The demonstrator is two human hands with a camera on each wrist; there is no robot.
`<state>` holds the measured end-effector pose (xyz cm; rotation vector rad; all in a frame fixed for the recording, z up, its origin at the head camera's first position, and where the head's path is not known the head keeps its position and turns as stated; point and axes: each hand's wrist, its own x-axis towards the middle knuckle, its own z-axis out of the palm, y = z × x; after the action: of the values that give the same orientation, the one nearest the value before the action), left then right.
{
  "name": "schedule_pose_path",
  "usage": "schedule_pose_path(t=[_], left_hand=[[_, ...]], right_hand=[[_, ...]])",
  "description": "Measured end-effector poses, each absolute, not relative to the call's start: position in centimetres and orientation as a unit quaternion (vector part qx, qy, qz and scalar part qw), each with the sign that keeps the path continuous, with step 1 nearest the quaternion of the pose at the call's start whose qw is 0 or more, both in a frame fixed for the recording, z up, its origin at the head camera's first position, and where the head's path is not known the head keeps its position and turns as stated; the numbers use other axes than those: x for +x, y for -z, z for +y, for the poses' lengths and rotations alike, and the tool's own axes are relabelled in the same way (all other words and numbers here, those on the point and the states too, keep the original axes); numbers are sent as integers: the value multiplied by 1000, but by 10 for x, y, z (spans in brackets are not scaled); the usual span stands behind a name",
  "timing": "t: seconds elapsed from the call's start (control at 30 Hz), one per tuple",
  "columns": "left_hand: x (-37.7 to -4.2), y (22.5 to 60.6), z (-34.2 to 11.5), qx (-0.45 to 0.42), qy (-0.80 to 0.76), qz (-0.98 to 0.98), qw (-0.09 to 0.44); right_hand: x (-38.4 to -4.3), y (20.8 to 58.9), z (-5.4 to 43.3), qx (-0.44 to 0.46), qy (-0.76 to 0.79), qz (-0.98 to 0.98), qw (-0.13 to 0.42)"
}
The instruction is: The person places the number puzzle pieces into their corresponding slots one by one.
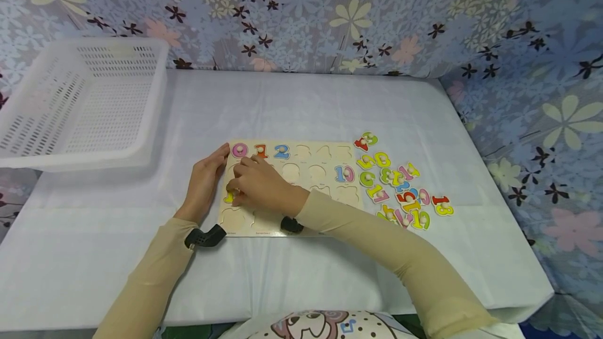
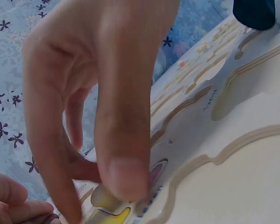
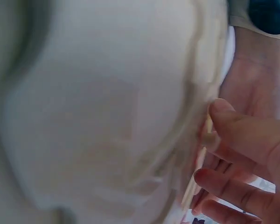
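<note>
A pale wooden number puzzle board (image 1: 308,213) lies on the table with recessed number shapes. In its top row sit a pink 0 (image 1: 239,150), a red 1 (image 1: 261,151) and a blue 2 (image 1: 281,151); a blue-and-pink 10 (image 1: 345,174) is at the right. My right hand (image 1: 264,184) reaches over the board's left part and pinches the knob of a yellow number piece (image 1: 229,198), most of which the hand hides. Along the board's left edge rests my left hand (image 1: 203,182), fingers extended. In the left wrist view, the piece's knob (image 2: 102,198) shows at the thumb.
Several loose, colourful number pieces (image 1: 409,200) lie in a scattered group right of the board, some overlapping. A white perforated plastic basket (image 1: 157,103) stands at the back left. White cloth (image 1: 292,103) covers the table, and a floral curtain (image 1: 301,20) hangs behind it.
</note>
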<state>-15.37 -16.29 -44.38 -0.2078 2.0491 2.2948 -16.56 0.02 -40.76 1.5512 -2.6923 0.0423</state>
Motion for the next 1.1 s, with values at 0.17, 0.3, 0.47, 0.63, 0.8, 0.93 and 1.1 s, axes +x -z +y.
schedule_pose_path(t=[0.17,0.3,0.47,0.63,0.8,0.93,1.1], left_hand=[[-151,445,-162,-65,-739,670,29],[-150,447,-161,-67,-730,679,31],[-149,449,-161,-63,-717,694,27],[-150,447,-162,-60,-717,694,24],[-150,447,-162,-62,-717,694,24],[-150,448,-162,-63,-715,696,26],[-151,448,-161,-64,-715,696,27]], right_hand=[[-162,396,28,485,-79,-871,7],[-160,391,80,445,-153,-882,7],[-170,397,159,370,-193,-908,23],[-188,393,230,265,-163,-950,30],[-199,387,270,202,-109,-973,-29],[-200,391,279,191,-101,-975,-53],[-203,399,279,188,-101,-976,-37]])
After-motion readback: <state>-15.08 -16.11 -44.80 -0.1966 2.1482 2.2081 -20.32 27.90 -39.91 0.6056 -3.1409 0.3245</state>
